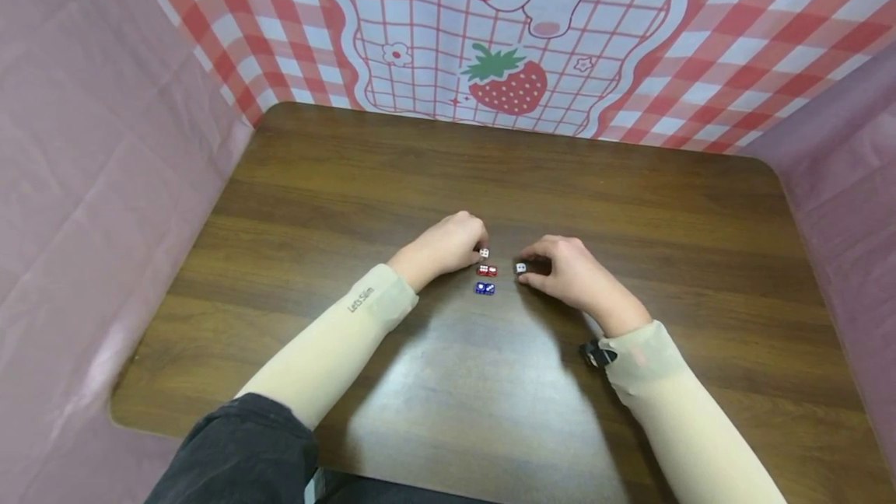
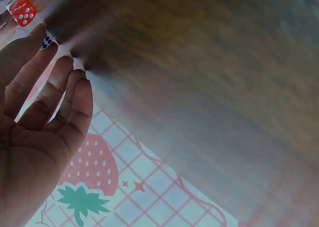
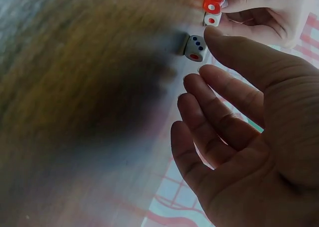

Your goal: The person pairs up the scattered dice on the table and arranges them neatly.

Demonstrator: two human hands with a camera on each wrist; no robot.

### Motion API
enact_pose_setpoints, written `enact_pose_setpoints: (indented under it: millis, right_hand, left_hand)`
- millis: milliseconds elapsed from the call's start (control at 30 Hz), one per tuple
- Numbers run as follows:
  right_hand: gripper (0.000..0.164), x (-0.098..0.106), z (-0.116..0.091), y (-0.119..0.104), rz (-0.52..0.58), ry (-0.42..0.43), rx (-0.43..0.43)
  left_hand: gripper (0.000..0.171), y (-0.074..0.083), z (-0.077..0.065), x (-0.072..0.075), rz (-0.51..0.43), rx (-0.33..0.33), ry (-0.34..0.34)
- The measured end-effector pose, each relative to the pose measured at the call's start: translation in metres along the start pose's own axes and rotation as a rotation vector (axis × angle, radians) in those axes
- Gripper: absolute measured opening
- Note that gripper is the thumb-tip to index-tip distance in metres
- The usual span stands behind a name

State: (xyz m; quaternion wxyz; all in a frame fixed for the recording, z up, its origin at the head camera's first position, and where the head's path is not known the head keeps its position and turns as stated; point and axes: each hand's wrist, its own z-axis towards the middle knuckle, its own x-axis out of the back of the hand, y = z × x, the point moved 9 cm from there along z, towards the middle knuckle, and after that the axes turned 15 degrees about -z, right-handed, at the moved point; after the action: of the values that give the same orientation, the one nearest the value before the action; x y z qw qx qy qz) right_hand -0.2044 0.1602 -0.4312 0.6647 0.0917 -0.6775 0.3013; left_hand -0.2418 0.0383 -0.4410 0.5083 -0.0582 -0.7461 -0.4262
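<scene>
My left hand pinches a white die between thumb and fingertips, right behind a pair of red dice. In the left wrist view, the blue-dotted side of this die shows between the fingertips. To the right, a second white die stands on the table, level with the red pair. My right hand has its fingers loosely bent around that die. In the right wrist view, thumb and index tip are spread just beside the die.
Two blue dice lie side by side in front of the red pair. The wooden table ends at a checked strawberry-print cloth behind, with pink cloth along the sides. A black band is on my right wrist.
</scene>
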Motion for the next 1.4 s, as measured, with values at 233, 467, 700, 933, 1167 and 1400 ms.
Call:
enact_pose_setpoints:
  millis: [233, 467, 700, 933, 1167, 1400]
  right_hand:
    - [0.026, -0.002, 0.001, -0.002, 0.0, -0.001, 0.012]
    - [0.02, -0.003, 0.002, -0.005, -0.02, 0.0, 0.011]
    - [0.018, -0.003, 0.002, -0.004, -0.026, -0.023, -0.011]
    - [0.013, -0.003, 0.004, -0.003, -0.03, -0.03, -0.017]
    - [0.01, -0.005, 0.009, -0.003, -0.048, -0.034, -0.012]
    - [0.007, -0.006, 0.018, -0.005, -0.03, -0.03, -0.013]
  left_hand:
    - [0.01, -0.001, -0.002, 0.0, -0.003, 0.003, -0.001]
    - [0.01, 0.0, -0.002, -0.001, 0.005, -0.001, 0.0]
    - [0.011, 0.001, -0.001, -0.001, 0.022, -0.001, -0.001]
    - [0.011, 0.0, 0.0, -0.001, 0.015, 0.006, 0.0]
    - [0.012, 0.001, -0.001, 0.0, 0.017, 0.006, -0.001]
    - [0.01, -0.001, 0.0, -0.001, 0.014, 0.012, -0.006]
